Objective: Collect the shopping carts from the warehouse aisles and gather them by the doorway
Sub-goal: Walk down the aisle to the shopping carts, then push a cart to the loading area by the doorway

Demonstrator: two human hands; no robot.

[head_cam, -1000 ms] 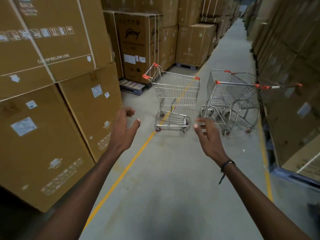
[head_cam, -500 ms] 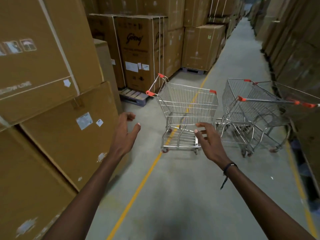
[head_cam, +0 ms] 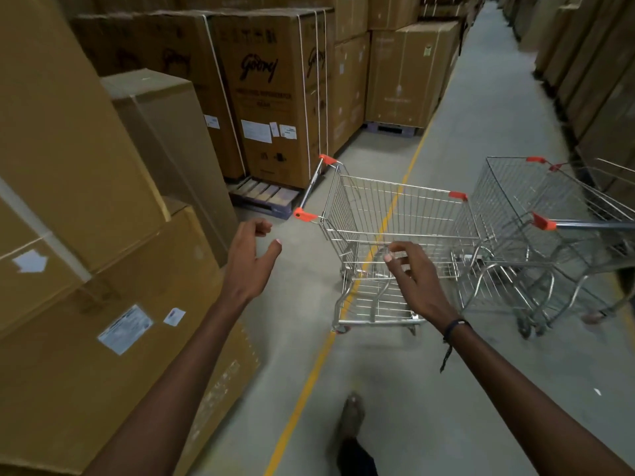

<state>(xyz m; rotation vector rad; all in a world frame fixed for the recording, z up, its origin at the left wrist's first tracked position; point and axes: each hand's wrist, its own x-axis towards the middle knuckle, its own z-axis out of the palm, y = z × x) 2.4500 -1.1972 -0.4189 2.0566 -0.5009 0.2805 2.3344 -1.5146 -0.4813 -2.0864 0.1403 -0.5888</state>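
A small wire shopping cart (head_cam: 395,214) with orange corner caps stands in the aisle over the yellow floor line, its handle (head_cam: 311,187) pointing left toward the boxes. To its right stand two more carts nested together (head_cam: 536,214), with an orange-capped handle bar (head_cam: 584,224). My left hand (head_cam: 251,259) is stretched out with loosely curled fingers, just short of the first cart's handle and holding nothing. My right hand (head_cam: 415,276) reaches in front of that cart's near basket side, fingers relaxed, empty.
Tall stacks of cardboard boxes (head_cam: 86,207) line the left side, some on pallets (head_cam: 264,195); more boxes (head_cam: 598,63) line the right. The grey concrete aisle (head_cam: 488,104) runs far ahead. My foot (head_cam: 352,417) shows at the bottom.
I have walked closer to the carts, which now look larger and nearer. Both hands stay stretched forward and empty, now close to the first cart.
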